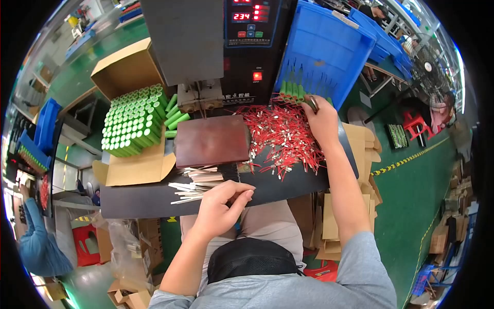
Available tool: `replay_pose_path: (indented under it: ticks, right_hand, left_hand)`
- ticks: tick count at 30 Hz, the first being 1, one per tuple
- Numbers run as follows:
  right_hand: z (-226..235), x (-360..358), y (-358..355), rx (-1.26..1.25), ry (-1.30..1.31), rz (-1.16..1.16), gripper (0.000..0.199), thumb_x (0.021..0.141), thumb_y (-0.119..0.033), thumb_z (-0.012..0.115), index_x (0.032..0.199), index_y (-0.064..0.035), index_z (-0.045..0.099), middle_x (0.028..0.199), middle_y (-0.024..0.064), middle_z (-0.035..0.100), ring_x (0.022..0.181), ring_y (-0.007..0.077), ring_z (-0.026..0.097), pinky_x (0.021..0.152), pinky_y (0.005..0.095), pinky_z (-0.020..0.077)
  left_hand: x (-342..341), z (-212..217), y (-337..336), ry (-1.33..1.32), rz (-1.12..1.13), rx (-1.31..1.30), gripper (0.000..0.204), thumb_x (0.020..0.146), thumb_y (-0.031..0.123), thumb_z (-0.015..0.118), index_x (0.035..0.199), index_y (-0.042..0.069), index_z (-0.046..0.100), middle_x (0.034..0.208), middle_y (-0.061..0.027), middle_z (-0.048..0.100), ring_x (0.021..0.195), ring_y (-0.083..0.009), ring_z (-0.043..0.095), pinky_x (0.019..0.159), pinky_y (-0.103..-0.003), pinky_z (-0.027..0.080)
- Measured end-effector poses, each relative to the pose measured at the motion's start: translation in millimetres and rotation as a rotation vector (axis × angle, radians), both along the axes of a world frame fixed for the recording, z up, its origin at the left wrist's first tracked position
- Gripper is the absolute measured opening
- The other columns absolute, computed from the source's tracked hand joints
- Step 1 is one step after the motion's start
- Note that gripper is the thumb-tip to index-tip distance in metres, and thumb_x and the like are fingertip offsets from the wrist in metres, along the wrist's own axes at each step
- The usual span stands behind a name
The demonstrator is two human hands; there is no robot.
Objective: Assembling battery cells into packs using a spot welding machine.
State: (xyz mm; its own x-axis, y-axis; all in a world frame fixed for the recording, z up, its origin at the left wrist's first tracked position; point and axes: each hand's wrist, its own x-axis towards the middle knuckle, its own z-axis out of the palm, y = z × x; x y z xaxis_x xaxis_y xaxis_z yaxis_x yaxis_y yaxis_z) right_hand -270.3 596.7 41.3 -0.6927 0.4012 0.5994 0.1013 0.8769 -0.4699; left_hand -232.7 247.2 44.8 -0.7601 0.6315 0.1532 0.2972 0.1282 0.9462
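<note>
My left hand [222, 206] hovers at the near edge of the black bench [144, 198], fingers curled together beside a loose pile of thin metal strips [193, 183]; I cannot tell whether it pinches one. My right hand [321, 121] reaches to the far right, over a heap of short red wires [280, 136], and grips a green cylindrical cell [312, 103] at the mouth of the tilted blue bin [329, 46]. A row of green cells [290, 91] lies along that bin's lower edge.
A brown plate [212, 140] sits under a grey welding machine [206, 98] with a red digital display [249, 15]. An open cardboard box of upright green cells [133, 121] stands at left. Flat cardboard pieces [360, 144] lie at right. Another person's blue sleeve [38, 242] shows at lower left.
</note>
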Motion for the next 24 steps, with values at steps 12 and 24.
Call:
replay_pose_path:
  ticks: [12,24]
  right_hand:
    - [25.2,85.7,-140.7,-0.991,-0.004,0.645,0.034,0.112,-0.040,0.051,0.110,-0.0066,0.057,0.072,-0.0055,0.044,0.054,0.0008,0.030,0.047,0.0204,0.0215]
    - [-3.3,85.5,-176.0,-0.975,-0.110,0.630,0.017,0.105,-0.011,0.065,0.089,-0.0039,0.068,0.070,-0.0081,0.050,0.058,0.0009,0.039,0.054,0.0213,0.0271]
  left_hand:
    - [4.5,8.4,-7.3,0.023,0.043,0.233,0.023,0.092,0.006,0.075,0.113,-0.001,0.072,0.089,-0.0077,0.071,0.075,-0.0115,0.067,0.066,-0.025,0.053]
    - [-103.3,22.0,-112.7,0.295,0.845,-0.268,0.061,0.098,0.012,0.071,0.154,0.015,0.048,0.086,-0.0066,0.065,0.070,-0.0152,0.061,0.070,-0.031,0.053]
